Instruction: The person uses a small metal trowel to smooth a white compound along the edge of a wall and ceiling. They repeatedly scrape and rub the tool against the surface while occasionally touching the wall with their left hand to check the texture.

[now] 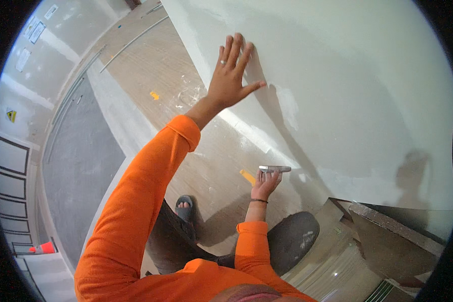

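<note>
Flat grey tool in the right hand, close to the bottom edge of the white wall; contact between tool and wall impossible to tell. Fingers partly closed around the tool, gripping it from its near side; dark band at the wrist. Farther along the same bottom edge, left hand wide open, fingers spread, thumb out to the side, nothing in its grasp; palm turned toward the wall, ring on one finger. On the wall, a broad greyish patch with paler smears. Below, on the tan floor: yellow strip near the wall's bottom edge, orange mark farther off, scattered white dust. Orange sleeves on both arms; dark trousers smudged white at the right knee, dark sandal on the left foot. Toward the floor's left edge, grey sheet and red cone; beyond, far wall with papers and yellow sign. At the white wall's lower right corner, brown boards.
</note>
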Demonstrator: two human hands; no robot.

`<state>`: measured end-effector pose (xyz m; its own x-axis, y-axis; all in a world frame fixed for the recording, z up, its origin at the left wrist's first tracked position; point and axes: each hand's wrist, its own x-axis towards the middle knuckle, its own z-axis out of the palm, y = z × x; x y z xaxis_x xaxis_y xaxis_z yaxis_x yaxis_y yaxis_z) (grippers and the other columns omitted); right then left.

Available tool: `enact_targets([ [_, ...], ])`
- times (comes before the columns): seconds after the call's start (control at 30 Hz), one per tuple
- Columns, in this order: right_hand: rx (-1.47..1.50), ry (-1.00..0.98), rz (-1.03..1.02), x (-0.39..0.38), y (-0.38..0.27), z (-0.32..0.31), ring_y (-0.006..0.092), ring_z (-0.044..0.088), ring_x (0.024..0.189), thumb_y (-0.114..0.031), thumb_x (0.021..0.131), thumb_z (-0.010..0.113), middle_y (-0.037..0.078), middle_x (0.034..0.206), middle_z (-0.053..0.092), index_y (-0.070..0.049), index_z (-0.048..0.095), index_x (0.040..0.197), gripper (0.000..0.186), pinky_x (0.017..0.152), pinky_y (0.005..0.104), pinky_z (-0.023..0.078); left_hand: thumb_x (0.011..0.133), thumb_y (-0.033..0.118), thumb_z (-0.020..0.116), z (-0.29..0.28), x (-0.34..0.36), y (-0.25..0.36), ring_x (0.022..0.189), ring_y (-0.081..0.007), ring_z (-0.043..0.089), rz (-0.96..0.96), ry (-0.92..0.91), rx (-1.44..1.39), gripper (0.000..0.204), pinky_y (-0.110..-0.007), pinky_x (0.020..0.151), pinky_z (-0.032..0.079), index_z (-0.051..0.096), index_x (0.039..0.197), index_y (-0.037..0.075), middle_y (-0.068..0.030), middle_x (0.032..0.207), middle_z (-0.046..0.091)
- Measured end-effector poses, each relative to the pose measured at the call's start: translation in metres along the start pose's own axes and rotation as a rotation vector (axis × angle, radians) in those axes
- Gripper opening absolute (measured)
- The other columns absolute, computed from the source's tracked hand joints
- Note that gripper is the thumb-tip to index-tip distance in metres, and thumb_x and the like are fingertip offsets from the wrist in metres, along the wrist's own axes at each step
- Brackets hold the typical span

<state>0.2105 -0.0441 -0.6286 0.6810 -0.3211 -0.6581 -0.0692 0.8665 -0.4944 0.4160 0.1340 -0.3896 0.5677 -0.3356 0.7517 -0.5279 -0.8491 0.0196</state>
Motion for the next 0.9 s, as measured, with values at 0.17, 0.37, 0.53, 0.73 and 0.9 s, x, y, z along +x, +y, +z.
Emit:
enact_targets([
  [0.17, -0.013, 0.095, -0.235, -0.012, -0.004, 0.017, 0.0294, 0.047, 0.129, -0.032, 0.097, 0.061, 0.011, 0.145, 0.043, -0.023, 0.031, 0.152, 0.063, 0.102, 0.0463, 0.048, 0.088, 0.068, 0.062, 0.023, -0.031, -0.019, 0.156, -0.0395, -0.002, -0.024, -0.035, -0.076, 0.098, -0.064, 0.122, 0.01, 0.022, 0.162, 0.015, -0.0181, 0.169, 0.005],
  [0.37, -0.403, 0.155, -0.919, -0.05, -0.061, 0.043, 0.032, 0.044, 0.135, -0.022, 0.099, 0.06, 0.018, 0.153, 0.037, -0.008, 0.026, 0.157, 0.069, 0.107, 0.0471, 0.045, 0.088, 0.057, 0.07, 0.026, -0.044, -0.023, 0.155, -0.0406, -0.001, -0.055, -0.212, -0.304, 0.096, -0.063, 0.122, 0.014, 0.019, 0.162, 0.022, -0.0151, 0.17, 0.003],
  [0.53, -0.674, 0.179, -1.382, -0.111, -0.146, 0.146, 0.0325, 0.046, 0.136, -0.011, 0.096, 0.063, 0.021, 0.154, 0.038, -0.001, 0.026, 0.156, 0.071, 0.111, 0.0451, 0.044, 0.088, 0.049, 0.073, 0.027, -0.055, -0.031, 0.155, -0.04, 0.003, -0.127, -0.33, -0.384, 0.095, -0.061, 0.122, 0.021, 0.019, 0.162, 0.024, -0.0135, 0.17, 0.004],
  [0.73, -0.828, -0.08, -1.595, -0.16, -0.233, 0.225, 0.0321, 0.047, 0.136, -0.012, 0.094, 0.069, 0.02, 0.15, 0.043, 0.0, 0.033, 0.151, 0.069, 0.112, 0.0458, 0.043, 0.088, 0.043, 0.075, 0.03, -0.056, -0.024, 0.156, -0.0386, 0.006, -0.228, -0.451, -0.471, 0.098, -0.062, 0.121, 0.024, 0.015, 0.163, 0.024, -0.0132, 0.17, 0.003],
  [0.9, -1.08, -0.124, -1.644, -0.183, -0.237, 0.259, 0.0327, 0.048, 0.136, -0.011, 0.089, 0.073, 0.018, 0.149, 0.045, 0.0, 0.039, 0.149, 0.069, 0.113, 0.0464, 0.042, 0.09, 0.042, 0.072, 0.037, -0.057, -0.034, 0.155, -0.0392, 0.008, -0.305, -0.519, -0.56, 0.096, -0.061, 0.121, 0.023, 0.013, 0.163, 0.023, -0.0121, 0.17, 0.004],
])
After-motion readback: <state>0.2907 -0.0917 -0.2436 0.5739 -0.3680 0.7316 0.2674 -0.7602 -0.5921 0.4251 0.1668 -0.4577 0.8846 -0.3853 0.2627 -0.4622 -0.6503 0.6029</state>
